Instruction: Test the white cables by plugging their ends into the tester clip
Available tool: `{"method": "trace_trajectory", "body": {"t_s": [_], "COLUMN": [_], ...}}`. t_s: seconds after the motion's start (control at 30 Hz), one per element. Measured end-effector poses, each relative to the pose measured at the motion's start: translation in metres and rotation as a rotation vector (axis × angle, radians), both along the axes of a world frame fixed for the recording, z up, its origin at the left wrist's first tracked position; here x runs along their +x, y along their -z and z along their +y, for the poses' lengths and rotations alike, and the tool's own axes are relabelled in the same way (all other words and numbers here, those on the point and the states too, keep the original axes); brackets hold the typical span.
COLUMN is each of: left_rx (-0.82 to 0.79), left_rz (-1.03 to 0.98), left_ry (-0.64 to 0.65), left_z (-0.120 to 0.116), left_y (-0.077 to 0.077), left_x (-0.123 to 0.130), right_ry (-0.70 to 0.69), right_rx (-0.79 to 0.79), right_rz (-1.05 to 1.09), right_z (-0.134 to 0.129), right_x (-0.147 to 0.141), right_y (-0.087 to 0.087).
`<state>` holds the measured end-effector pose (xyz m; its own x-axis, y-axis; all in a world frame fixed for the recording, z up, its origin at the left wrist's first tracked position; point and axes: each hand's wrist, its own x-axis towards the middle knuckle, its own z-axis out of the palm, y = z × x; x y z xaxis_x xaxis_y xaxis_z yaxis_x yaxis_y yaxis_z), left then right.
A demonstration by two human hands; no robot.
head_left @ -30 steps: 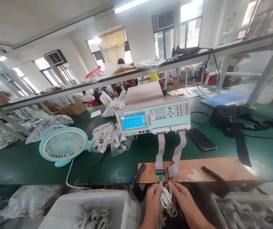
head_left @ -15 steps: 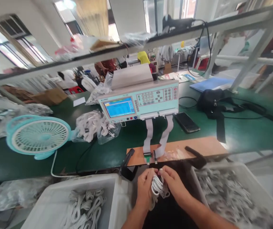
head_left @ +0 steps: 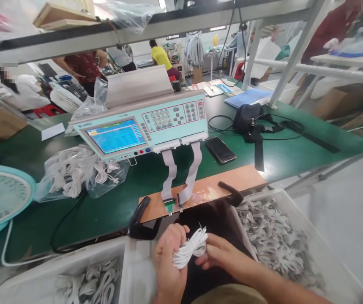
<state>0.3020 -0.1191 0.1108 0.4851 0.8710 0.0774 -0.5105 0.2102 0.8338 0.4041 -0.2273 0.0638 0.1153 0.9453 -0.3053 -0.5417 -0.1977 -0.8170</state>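
A coiled bundle of white cable is in front of me, just below the bench edge. My left hand is closed around its left side. At the bundle's right end, the thumb and curled fingers of my right hand pinch the loops. A cable end points up near the top of the bundle. Beyond my hands, two grey ribbon cables run from a light-blue tester down to a small green connector board on a wooden board.
Cable bundles fill a white bin on the right; another bin stands left. Black clamps hold the wooden board. A fan, bagged cables, a phone and a black bag lie on the green bench. People work behind.
My view has turned right and come closer to the bench. The bundle, earlier hanging between both hands, now lies tilted across my left palm, and my right hand has shifted to its right end.
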Motion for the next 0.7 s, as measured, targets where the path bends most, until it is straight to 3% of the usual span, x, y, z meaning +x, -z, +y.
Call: {"method": "trace_trajectory", "body": {"t_s": [0.07,0.13,0.2,0.27,0.4,0.5,0.7], "left_rx": [0.083,0.164,0.273,0.407,0.698,0.863,0.901], "left_rz": [0.101,0.266,0.446,0.581,0.557,0.481,0.349], "left_ry": [0.047,0.139,0.218,0.258,0.403,0.433,0.406], "left_z": [-0.007,-0.007,-0.002,0.005,0.018,0.028,0.037], "left_y": [0.003,0.011,0.020,0.028,0.035,0.037,0.050], "left_x": [-0.004,-0.013,-0.023,-0.030,-0.030,-0.026,-0.031], "right_ry": [0.195,0.289,0.208,0.030,-0.210,-0.241,-0.268], "right_rx": [0.075,0.103,0.120,0.131,0.095,0.092,0.122], "right_rz": [0.175,0.164,0.077,0.007,-0.037,-0.083,-0.148], "right_z": [0.020,0.029,0.029,0.025,0.024,0.030,0.032], "right_x": [-0.015,-0.011,0.002,0.014,0.017,0.011,0.010], "right_y": [0.003,0.003,-0.002,-0.009,-0.008,0.005,0.015]}}
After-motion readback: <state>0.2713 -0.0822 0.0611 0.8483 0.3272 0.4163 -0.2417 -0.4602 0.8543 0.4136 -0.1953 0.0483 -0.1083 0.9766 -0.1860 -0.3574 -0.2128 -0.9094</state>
